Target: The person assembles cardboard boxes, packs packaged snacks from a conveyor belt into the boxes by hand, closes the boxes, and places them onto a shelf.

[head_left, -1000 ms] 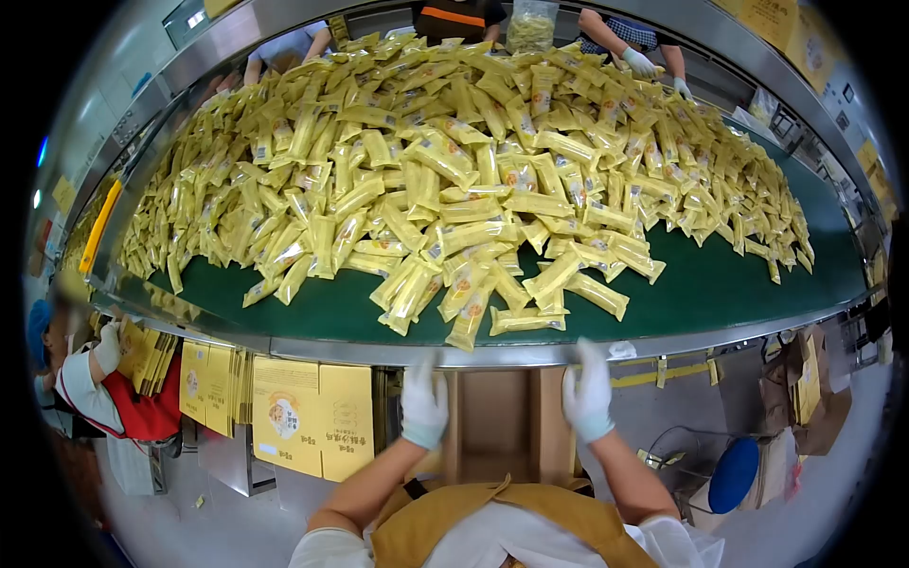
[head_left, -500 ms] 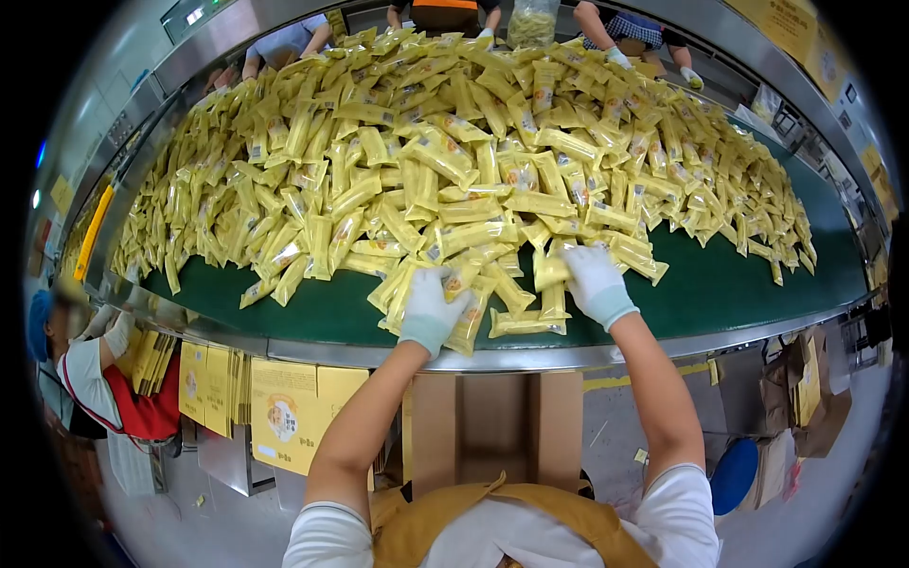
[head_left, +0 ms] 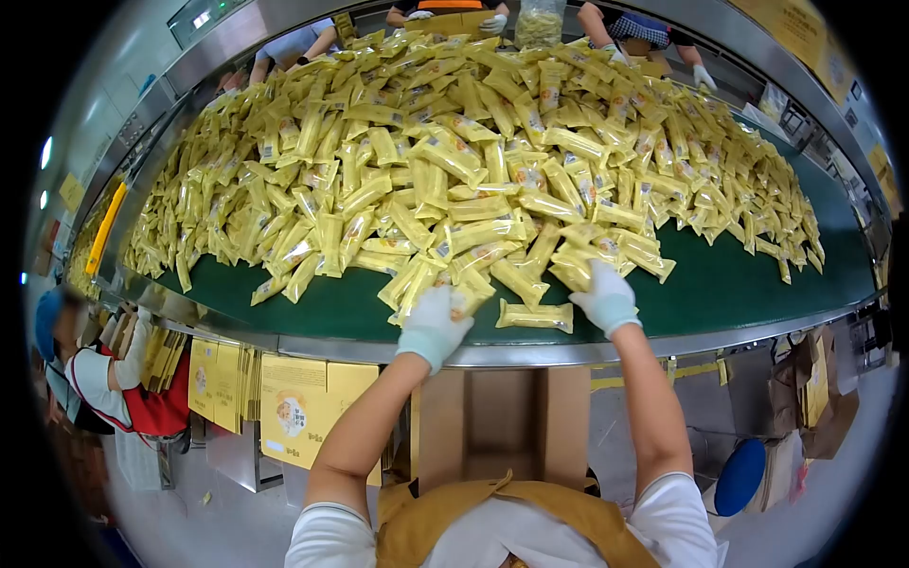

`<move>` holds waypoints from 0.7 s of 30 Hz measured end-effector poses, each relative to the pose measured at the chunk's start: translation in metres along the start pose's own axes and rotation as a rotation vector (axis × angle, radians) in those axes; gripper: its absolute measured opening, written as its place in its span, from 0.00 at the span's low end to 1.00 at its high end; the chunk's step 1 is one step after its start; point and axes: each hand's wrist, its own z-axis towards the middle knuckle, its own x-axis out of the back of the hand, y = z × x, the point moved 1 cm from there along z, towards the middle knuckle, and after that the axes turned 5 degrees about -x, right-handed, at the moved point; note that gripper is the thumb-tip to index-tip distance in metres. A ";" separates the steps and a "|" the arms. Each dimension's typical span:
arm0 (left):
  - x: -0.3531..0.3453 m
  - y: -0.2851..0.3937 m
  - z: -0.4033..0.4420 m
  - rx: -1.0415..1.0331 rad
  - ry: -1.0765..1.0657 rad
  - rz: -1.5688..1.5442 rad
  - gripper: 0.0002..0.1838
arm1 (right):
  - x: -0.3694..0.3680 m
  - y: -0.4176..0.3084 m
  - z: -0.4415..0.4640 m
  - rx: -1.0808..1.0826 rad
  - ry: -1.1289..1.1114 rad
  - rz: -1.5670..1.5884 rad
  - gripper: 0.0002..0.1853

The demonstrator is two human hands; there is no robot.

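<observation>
A big heap of yellow wrapped snack packets (head_left: 445, 151) covers much of the green belt (head_left: 350, 308). At the near edge of the heap, my gloved left hand (head_left: 436, 327) is closed against several packets (head_left: 471, 292), its fingertips partly hidden by them. To the right, my gloved right hand (head_left: 606, 299) grips packets (head_left: 572, 269) on their right side, the fingers curled over them. One single packet (head_left: 535, 316) lies flat on the belt between my hands.
An open cardboard box (head_left: 504, 417) stands below the metal belt edge (head_left: 511, 354) before me. Flat yellow cartons (head_left: 294, 407) are stacked to the left. A co-worker in a red apron (head_left: 156, 402) is at far left; others work across the belt. A blue stool (head_left: 739, 476) stands right.
My right hand has moved slightly with packets at its fingers, away from the single packet. My left hand has shifted a little against its packets. A co-worker opposite now holds a yellow carton.
</observation>
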 end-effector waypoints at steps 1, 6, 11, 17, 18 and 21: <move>0.013 0.000 -0.008 0.020 0.062 0.041 0.28 | 0.005 0.006 -0.006 0.042 0.079 0.004 0.32; 0.002 -0.033 0.013 0.183 0.234 0.203 0.26 | 0.011 -0.014 -0.029 0.400 -0.065 0.235 0.28; 0.010 -0.028 0.026 0.316 0.111 0.182 0.29 | -0.030 -0.038 -0.033 0.437 -0.121 -0.061 0.23; 0.033 -0.006 -0.004 -0.048 0.042 0.189 0.22 | -0.031 -0.009 -0.028 0.483 0.072 -0.107 0.12; 0.024 -0.007 -0.010 -0.237 0.094 0.207 0.21 | -0.032 0.003 -0.027 0.527 0.177 -0.114 0.11; -0.015 -0.028 -0.008 -0.688 0.218 0.353 0.21 | -0.021 0.024 -0.038 0.597 0.466 -0.183 0.10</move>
